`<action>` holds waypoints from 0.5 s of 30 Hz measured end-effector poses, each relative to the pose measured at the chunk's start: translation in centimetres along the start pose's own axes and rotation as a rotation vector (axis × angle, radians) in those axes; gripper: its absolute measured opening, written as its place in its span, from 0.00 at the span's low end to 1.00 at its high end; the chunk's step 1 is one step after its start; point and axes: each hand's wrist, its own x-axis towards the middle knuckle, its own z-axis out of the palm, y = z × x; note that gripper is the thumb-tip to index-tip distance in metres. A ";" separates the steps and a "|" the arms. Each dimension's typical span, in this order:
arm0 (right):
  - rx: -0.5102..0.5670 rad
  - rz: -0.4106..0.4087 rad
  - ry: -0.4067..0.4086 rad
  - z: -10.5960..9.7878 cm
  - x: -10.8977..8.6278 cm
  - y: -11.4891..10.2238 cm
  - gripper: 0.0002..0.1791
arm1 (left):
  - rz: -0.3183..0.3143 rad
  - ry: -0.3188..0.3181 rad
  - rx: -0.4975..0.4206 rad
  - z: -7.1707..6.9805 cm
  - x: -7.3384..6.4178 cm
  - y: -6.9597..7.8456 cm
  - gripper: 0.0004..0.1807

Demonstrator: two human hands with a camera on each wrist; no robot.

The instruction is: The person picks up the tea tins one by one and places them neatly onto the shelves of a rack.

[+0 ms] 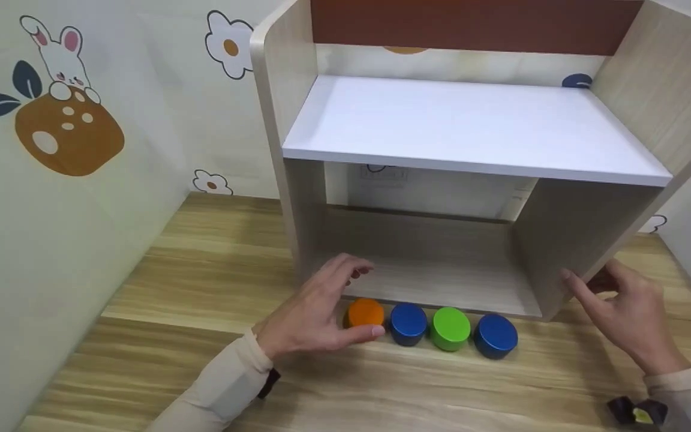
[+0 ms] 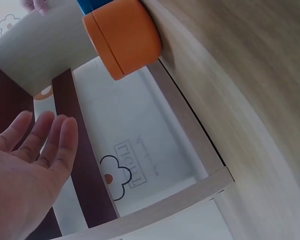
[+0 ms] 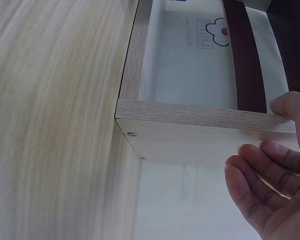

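A desktop bookshelf (image 1: 417,240) of pale wood with a white middle shelf (image 1: 465,126) stands on the table. Along its front lies a row of small round canisters: an orange one (image 1: 366,313), a blue one (image 1: 408,323), a green one (image 1: 450,327) and another blue one (image 1: 496,335). My left hand (image 1: 321,312) hovers around the orange canister, thumb in front and fingers behind, apart from it in the left wrist view. At the right side panel (image 1: 597,240), my right hand (image 1: 627,309) grips the front edge, thumb inside and fingers outside.
The wood-grain table (image 1: 189,288) extends to the left and in front. Walls with rabbit and flower pictures (image 1: 69,132) close in the left and the back. A brown panel (image 1: 471,24) spans the bookshelf's top.
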 end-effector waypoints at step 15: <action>0.012 -0.011 0.011 0.0 0.1 0.0 0.15 | -0.033 -0.027 -0.084 0.4 -0.1 -1.0 0.46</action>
